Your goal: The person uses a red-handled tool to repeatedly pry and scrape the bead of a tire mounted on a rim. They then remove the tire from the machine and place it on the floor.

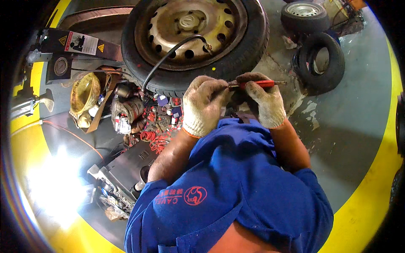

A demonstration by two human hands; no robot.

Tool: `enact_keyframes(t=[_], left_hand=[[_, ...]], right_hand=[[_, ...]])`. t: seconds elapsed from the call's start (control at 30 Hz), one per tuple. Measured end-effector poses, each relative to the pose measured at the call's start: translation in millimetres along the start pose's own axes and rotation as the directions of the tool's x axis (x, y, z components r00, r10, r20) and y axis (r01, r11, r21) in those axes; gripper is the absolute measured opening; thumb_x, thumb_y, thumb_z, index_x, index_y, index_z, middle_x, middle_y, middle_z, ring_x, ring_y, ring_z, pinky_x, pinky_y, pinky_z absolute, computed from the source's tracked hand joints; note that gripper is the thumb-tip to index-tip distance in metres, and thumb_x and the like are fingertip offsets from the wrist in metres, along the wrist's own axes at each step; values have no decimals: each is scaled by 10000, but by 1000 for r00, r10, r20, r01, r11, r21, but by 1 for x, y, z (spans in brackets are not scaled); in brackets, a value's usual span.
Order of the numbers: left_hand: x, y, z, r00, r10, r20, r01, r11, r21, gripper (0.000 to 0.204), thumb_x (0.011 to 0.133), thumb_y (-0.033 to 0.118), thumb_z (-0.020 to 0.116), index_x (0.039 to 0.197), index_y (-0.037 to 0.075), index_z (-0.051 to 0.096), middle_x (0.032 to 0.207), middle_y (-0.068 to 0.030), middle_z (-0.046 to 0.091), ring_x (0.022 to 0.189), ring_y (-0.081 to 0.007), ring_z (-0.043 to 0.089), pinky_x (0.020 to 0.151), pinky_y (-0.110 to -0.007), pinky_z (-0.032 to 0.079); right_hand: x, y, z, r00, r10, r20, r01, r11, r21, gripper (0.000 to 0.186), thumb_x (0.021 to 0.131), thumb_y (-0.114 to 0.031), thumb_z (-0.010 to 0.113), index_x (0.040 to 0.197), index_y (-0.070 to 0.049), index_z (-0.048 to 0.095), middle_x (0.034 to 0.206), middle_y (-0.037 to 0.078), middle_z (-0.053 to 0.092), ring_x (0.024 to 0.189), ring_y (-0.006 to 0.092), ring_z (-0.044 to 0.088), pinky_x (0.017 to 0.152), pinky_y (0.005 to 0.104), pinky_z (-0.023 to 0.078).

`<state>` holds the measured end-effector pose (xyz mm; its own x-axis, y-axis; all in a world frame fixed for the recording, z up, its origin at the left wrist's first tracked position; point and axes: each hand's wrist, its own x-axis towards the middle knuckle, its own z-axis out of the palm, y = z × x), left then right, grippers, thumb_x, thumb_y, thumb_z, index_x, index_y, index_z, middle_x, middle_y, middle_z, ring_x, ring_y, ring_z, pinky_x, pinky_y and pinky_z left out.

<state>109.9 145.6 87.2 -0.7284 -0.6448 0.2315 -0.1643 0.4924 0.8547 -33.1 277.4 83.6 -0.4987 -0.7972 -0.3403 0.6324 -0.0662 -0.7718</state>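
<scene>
My right hand [266, 101], in a soiled white knit glove with orange trim, is closed around a slim red-handled tool [266, 83] with a metal shaft at each end. The tool lies nearly level in front of my body. My left hand [202, 105], gloved alike, pinches at the tool's left tip; whatever sits between those fingertips is too small to make out. Just beyond both hands is a large wheel with a black tyre [141, 69] and a worn steel rim [168, 25]. A black hose [168, 52] with a brass-coloured end arches over its near side.
Left of the wheel stand a machine arm with warning labels [82, 43] and a pressure gauge [61, 66]. A yellowed bowl [85, 92], a can [134, 109] and scattered small parts [164, 116] lie nearer. A loose tyre [333, 76] and another wheel [304, 21] lie at far right.
</scene>
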Motion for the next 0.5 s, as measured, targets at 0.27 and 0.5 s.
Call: enact_keyframes(t=[0.27, 0.5], left_hand=[[2, 5, 1, 998, -57, 6, 58, 998, -28, 103, 884, 12, 759, 985, 5, 738, 970, -108, 702, 869, -206, 699, 790, -318, 567], [1, 5, 2, 997, -72, -27, 67, 985, -161, 116, 871, 20, 759, 986, 17, 745, 967, -127, 708, 877, -242, 712, 780, -348, 572]], right_hand=[[3, 1, -2, 1000, 24, -4, -24, 994, 108, 247, 984, -141, 692, 1171, 20, 683, 1078, 155, 756, 960, 246, 735, 882, 386, 609], [0, -1, 2, 999, -2, 43, -8, 975, 224, 271, 986, -175, 696, 1160, 31, 676, 1076, 180, 752, 951, 282, 746, 861, 411, 624]])
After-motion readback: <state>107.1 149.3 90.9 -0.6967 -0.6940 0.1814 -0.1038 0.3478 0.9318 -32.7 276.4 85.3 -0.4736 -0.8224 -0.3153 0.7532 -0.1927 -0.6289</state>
